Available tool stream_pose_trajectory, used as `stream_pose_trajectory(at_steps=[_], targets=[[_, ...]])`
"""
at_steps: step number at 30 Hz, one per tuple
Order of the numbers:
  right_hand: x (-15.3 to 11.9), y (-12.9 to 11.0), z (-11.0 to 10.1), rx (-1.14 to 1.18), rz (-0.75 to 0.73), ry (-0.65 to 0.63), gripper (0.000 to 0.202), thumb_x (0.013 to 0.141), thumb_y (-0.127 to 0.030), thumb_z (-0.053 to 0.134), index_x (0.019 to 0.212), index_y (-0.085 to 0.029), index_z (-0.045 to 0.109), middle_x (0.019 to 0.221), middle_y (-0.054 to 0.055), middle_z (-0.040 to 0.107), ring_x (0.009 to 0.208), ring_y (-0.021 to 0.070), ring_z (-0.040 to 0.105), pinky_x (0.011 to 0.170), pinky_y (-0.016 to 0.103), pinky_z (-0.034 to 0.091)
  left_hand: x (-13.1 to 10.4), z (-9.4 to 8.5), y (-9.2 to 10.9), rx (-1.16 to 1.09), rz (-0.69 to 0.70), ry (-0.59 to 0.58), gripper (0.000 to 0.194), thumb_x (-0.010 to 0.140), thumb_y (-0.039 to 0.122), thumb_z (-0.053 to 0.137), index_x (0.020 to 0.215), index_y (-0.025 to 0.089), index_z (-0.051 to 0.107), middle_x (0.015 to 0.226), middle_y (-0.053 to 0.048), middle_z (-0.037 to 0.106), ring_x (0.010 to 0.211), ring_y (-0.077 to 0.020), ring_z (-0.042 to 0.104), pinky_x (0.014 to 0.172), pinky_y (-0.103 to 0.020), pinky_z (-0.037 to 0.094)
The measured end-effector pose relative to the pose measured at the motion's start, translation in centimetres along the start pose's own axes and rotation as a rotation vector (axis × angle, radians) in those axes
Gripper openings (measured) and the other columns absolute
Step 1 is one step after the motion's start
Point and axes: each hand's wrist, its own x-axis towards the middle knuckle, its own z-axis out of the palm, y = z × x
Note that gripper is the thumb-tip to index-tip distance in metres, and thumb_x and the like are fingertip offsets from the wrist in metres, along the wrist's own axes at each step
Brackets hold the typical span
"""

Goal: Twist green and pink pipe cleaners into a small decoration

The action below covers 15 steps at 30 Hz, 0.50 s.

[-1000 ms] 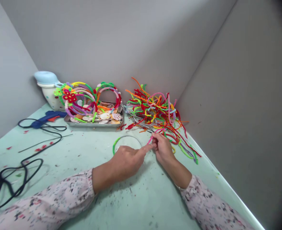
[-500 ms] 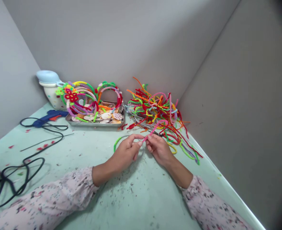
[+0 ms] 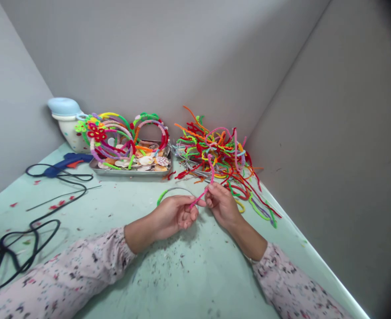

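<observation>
A pink pipe cleaner (image 3: 212, 167) runs between my two hands above the table. My left hand (image 3: 175, 215) is closed on its lower end, thumb pressed over it and the palm turned partly up. With thumb and fingertips, my right hand (image 3: 224, 204) pinches it further along, and its free end sticks up past the fingers. Just behind my left hand lies a thin headband (image 3: 173, 189), its left end wrapped in green; part of it is hidden by the hand. Beyond my right hand rises a tangled heap of coloured pipe cleaners (image 3: 211, 146).
A metal tray (image 3: 132, 172) of seashells holds several wrapped headbands (image 3: 110, 133). Left of it are a blue glue gun (image 3: 60, 164), a black cord (image 3: 36, 228) and a white cup with a blue lid (image 3: 65, 117). Small scraps dot the green tabletop (image 3: 188, 283); grey panels stand around.
My left hand has turned palm-up while holding the pipe cleaner's lower end. The free pink end now points more upright, and a bend shows between the hands.
</observation>
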Motion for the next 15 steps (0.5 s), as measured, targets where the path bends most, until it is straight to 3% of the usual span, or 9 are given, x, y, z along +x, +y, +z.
stream_pose_trajectory(at_steps=[4, 8, 11, 15], targets=[[0.1, 0.0, 0.0, -0.010, -0.004, 0.022, 0.022, 0.074, -0.035, 0.070, 0.070, -0.017, 0.058, 0.055, -0.006, 0.053, 0.044, 0.0044, 0.046, 0.040, 0.016, 0.030, -0.1, 0.1, -0.1, 0.023, 0.041, -0.051, 0.019, 0.083, 0.021, 0.056, 0.094, 0.009, 0.065, 0.052, 0.003, 0.053, 0.034, -0.0023, 0.042, 0.034, -0.013, 0.027], [0.1, 0.0, 0.1, 0.016, 0.011, 0.046, 0.022, 0.071, -0.032, 0.071, 0.068, -0.016, 0.056, 0.053, -0.006, 0.053, 0.042, 0.0041, 0.046, 0.040, 0.016, 0.030, -0.2, 0.7, -0.1, 0.250, 0.084, -0.001, 0.021, 0.081, 0.030, 0.059, 0.090, 0.012, 0.063, 0.048, 0.006, 0.049, 0.032, -0.0025, 0.036, 0.033, -0.014, 0.024], [0.1, 0.0, 0.3, -0.001, 0.013, 0.060, 0.022, 0.071, -0.030, 0.070, 0.066, -0.017, 0.055, 0.051, -0.007, 0.051, 0.040, 0.0036, 0.043, 0.038, 0.016, 0.028, -0.2, 1.2, -0.4, 0.627, 0.147, 0.124, 0.019, 0.081, 0.030, 0.053, 0.090, 0.015, 0.060, 0.047, 0.005, 0.051, 0.031, -0.0058, 0.038, 0.035, -0.017, 0.026], [-0.1, 0.0, 0.7, -0.057, 0.015, 0.104, 0.024, 0.070, -0.029, 0.069, 0.062, -0.017, 0.051, 0.050, -0.007, 0.048, 0.040, 0.0029, 0.040, 0.038, 0.015, 0.026, -0.3, 1.3, -1.0, 1.344, 0.409, 0.388, 0.021, 0.081, 0.022, 0.046, 0.093, 0.018, 0.063, 0.051, 0.002, 0.054, 0.042, -0.0107, 0.048, 0.045, -0.020, 0.030]])
